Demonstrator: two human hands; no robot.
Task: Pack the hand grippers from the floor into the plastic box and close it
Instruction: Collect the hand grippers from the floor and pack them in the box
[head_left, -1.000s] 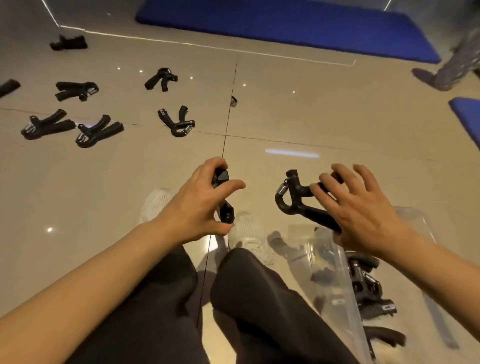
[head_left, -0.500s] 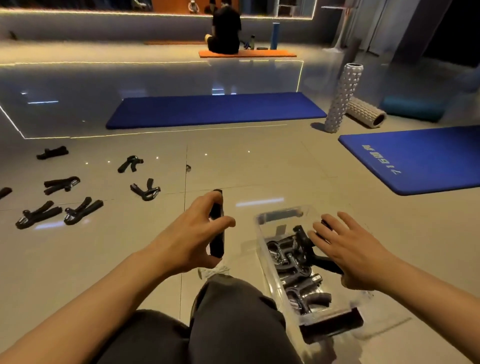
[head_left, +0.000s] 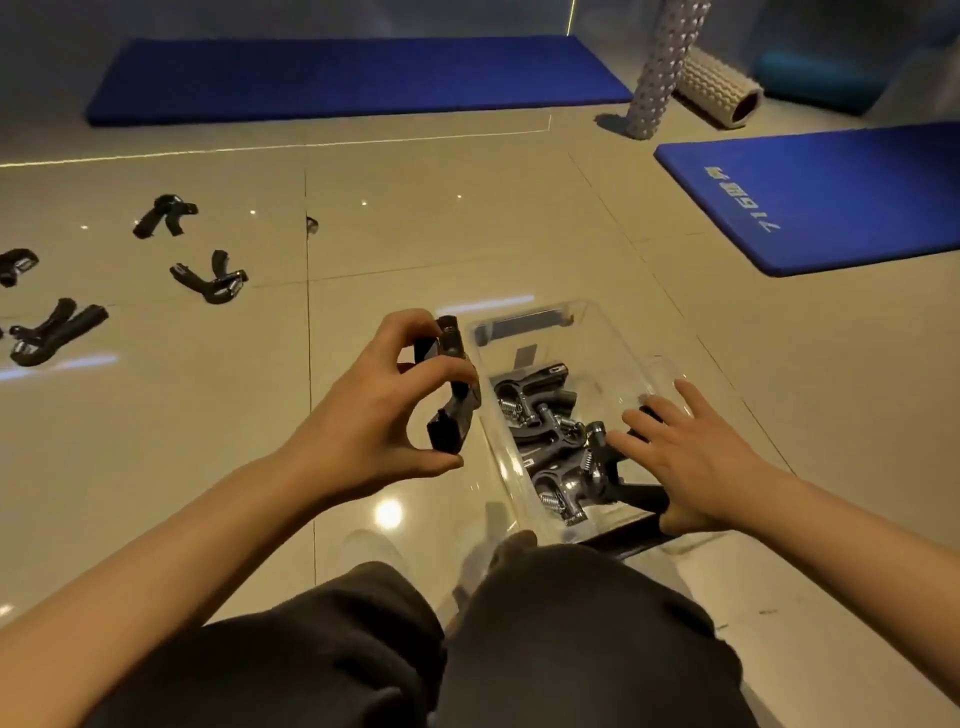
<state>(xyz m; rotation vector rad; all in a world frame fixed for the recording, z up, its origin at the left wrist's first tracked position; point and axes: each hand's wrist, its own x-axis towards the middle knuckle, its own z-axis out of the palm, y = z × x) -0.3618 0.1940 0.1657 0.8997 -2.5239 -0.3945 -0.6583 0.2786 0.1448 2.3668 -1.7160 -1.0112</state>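
A clear plastic box (head_left: 602, 338) sits open on the tiled floor in front of my knees, with several black hand grippers (head_left: 540, 415) lying inside. My left hand (head_left: 374, 415) holds a black hand gripper (head_left: 452, 400) between thumb and fingers, just left of the box's wall. My right hand (head_left: 691, 457) is down in the box, its fingers spread over another black gripper (head_left: 634, 493) that it holds by the handle. Several more grippers lie on the floor at the left, such as one gripper (head_left: 210, 278) and another (head_left: 163, 215).
Two blue mats lie beyond, one at the back (head_left: 353, 78) and one at the right (head_left: 831, 197). Two foam rollers (head_left: 711, 83) are at the back right. My knees in dark trousers (head_left: 415, 649) fill the bottom of the view.
The view tilted down. My right hand went lower into the box with its gripper. My left hand brought its gripper closer to the box's left wall.
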